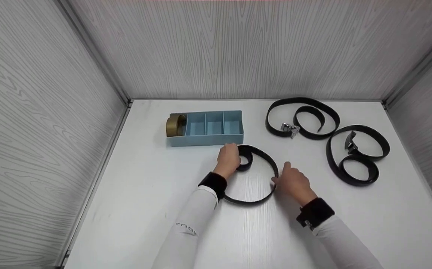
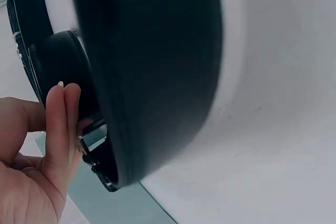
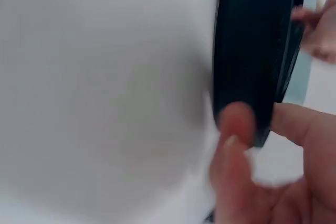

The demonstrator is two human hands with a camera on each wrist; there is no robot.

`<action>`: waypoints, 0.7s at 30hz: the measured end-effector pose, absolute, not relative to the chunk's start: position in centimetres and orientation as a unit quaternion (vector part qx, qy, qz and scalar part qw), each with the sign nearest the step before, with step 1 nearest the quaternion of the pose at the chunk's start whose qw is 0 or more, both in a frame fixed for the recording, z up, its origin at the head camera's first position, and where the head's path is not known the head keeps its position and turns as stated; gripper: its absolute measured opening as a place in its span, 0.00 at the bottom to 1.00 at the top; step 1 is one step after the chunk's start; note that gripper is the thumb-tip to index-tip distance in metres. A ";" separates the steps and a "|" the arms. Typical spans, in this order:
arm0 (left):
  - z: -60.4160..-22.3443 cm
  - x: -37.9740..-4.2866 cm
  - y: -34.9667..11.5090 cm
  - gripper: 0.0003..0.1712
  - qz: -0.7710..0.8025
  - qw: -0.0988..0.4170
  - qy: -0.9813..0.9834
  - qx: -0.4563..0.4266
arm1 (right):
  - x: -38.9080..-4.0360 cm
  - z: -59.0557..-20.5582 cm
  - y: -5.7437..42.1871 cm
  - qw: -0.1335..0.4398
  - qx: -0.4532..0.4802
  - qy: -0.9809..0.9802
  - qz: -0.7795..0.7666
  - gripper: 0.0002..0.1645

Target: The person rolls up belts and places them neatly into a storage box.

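A black belt (image 2: 157, 72) curves in a wide loop over the white table, with a small inner coil (image 1: 245, 167) beside my left hand (image 1: 228, 158). The left wrist view shows that hand's thumb and fingers pinching the belt at the coil, right by its buckle (image 2: 93, 137). On the loop's right side, my right hand (image 1: 293, 183) pinches the strap (image 3: 252, 51) between thumb and fingers. Close beyond the left hand stands a light blue divided box (image 1: 204, 140). A rolled brown belt (image 1: 172, 126) sits in its leftmost compartment, sticking up above the rim.
Two more black belts lie loosely curled to the right: one with a silver buckle (image 1: 302, 100) at the back, another (image 1: 333, 164) nearer the right edge. Grey wood-grain panels (image 1: 216, 48) enclose the table (image 1: 145, 209) at the back and both sides.
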State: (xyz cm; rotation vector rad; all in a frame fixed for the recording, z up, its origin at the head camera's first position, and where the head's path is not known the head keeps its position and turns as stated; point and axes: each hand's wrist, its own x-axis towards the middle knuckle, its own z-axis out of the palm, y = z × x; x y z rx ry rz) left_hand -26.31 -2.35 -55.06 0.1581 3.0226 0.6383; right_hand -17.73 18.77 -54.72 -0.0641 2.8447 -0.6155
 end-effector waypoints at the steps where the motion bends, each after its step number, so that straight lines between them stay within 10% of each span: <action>1: -55.2 -26.3 -2.4 0.06 0.208 0.025 0.976 0.053 | -17.1 -54.7 18.1 0.088 -0.060 0.972 -0.208 0.27; 9: -55.3 -26.5 -2.6 0.05 0.216 0.023 0.975 0.052 | -13.2 -56.3 14.0 0.027 -0.395 0.892 -0.218 0.14; 14: -54.8 -26.9 -3.6 0.04 0.221 0.028 0.974 0.032 | -14.4 -55.9 16.4 0.033 -0.371 0.898 -0.232 0.02; 21: -54.8 -26.6 -4.7 0.05 0.245 0.042 0.969 0.012 | -17.0 -55.4 22.3 0.075 -0.242 0.937 -0.241 0.16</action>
